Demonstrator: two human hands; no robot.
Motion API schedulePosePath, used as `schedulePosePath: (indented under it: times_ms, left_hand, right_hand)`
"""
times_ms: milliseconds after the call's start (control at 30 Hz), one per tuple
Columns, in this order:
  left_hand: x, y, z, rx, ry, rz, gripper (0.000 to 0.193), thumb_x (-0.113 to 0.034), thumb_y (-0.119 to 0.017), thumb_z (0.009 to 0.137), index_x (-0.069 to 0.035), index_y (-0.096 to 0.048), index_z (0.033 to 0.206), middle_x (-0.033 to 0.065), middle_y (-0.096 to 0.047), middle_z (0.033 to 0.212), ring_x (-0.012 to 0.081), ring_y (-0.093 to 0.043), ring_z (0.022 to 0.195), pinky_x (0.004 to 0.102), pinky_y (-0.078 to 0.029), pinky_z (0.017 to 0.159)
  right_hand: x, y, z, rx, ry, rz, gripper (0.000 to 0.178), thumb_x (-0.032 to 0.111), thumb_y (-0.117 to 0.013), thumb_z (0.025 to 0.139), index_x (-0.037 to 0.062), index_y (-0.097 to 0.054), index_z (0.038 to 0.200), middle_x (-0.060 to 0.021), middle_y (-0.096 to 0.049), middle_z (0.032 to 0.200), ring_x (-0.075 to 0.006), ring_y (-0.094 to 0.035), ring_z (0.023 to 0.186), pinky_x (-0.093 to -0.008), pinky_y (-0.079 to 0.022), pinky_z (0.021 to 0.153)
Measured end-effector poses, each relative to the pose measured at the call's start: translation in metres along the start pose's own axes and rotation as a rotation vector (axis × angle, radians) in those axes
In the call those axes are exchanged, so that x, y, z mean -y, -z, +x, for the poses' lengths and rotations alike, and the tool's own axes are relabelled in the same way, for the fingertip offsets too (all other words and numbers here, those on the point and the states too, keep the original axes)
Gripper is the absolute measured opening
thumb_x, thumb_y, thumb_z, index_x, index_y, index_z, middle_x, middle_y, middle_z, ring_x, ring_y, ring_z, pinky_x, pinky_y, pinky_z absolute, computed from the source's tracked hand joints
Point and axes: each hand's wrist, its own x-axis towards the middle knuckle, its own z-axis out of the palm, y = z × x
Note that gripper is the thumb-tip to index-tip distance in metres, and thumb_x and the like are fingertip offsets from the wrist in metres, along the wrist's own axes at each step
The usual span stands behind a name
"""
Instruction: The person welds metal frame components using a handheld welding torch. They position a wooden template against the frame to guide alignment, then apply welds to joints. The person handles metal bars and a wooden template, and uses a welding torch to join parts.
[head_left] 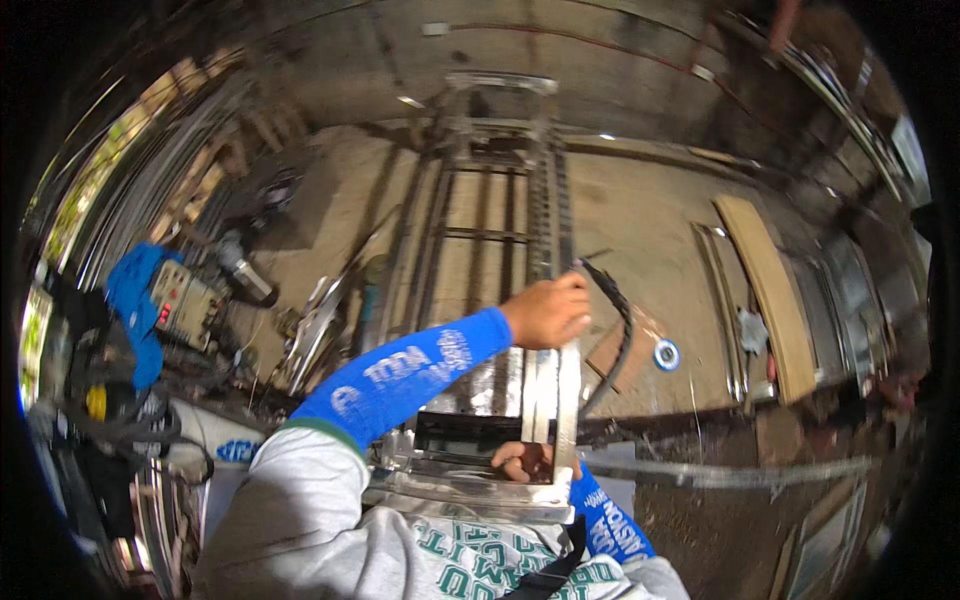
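"Concrete floor (650, 200) and a dim wall (590, 60) surround a long metal frame (568, 400), its near end just before the wearer's body and its far end toward the wall. How are the hands placed?"

"Left hand (548, 312): over the frame's right side, fingers closed, apparently grasping the thick upper end of a black cable (627, 340); the fingers hide part of the hold. Right hand (525, 462): low, within the near end of the frame, fingers bent. Whether it grips the metal or only rests there cannot be told."

"Which fault is most likely?"

"Snagging, in my judgement. The black cable curves down outside the frame, close to its right edge. A pull from the left hand could catch it on that edge and jerk the grasped end aside."

"Is anything else in its path?"

"To the right, a blue-and-white roll (666, 354) lies near the curve, beside a flat brown board (622, 350). A wide swing of the cable could knock either one."

"And the right hand?"

"It appears bare, with metal close around it. Should the frame shift, the fingers could be pinched; a rough edge, if present, could scrape them. How firmly the frame is supported is not clear."

"Does the left side matter?"

"Less so. The control box (185, 305) and blue cloth (140, 295) lie well apart from both hands; the cloth, touching the box, might cover its vents, if it has any."
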Motion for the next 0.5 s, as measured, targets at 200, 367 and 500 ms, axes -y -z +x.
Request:
schedulePosePath:
  times_ms: [200, 367, 500]
  left_hand:
    - [-0.03, -0.051, 0.075, -0.292, -0.057, -0.149, 0.027, -0.027, -0.055, 0.1, -0.003, -0.066, 0.091, 0.0113, -0.063, 0.098, 0.034, -0.055, 0.117, 0.0461, -0.055, 0.089]
    - [-0.031, -0.051, 0.066, -0.271, -0.027, -0.155, 0.027, -0.027, -0.056, 0.099, -0.004, -0.067, 0.092, 0.0099, -0.063, 0.099, 0.0333, -0.055, 0.117, 0.0455, -0.055, 0.088]
    - [-0.032, -0.052, 0.068, -0.306, -0.038, -0.168, 0.025, -0.026, -0.057, 0.099, -0.005, -0.066, 0.09, 0.0099, -0.063, 0.099, 0.0333, -0.055, 0.116, 0.0458, -0.054, 0.088]
  right_hand:
    - [0.061, -0.021, -0.113, -0.365, -0.15, -0.116, 0.147, 0.061, -0.101, 0.036, -0.0127, -0.037, 0.146, -0.0007, -0.048, 0.078, -0.0108, -0.042, 0.066, -0.0252, -0.026, 0.057]
    - [0.05, -0.021, -0.11, -0.36, -0.099, -0.131, 0.139, 0.067, -0.096, 0.045, -0.0116, -0.039, 0.145, -0.0013, -0.048, 0.075, -0.0083, -0.041, 0.06, -0.0234, -0.023, 0.053]
    - [0.053, -0.02, -0.103, -0.107, 0.015, -0.28, 0.118, 0.074, -0.083, 0.068, -0.0109, -0.044, 0.14, 0.0, -0.047, 0.075, -0.0046, -0.039, 0.055, -0.0212, -0.022, 0.049]
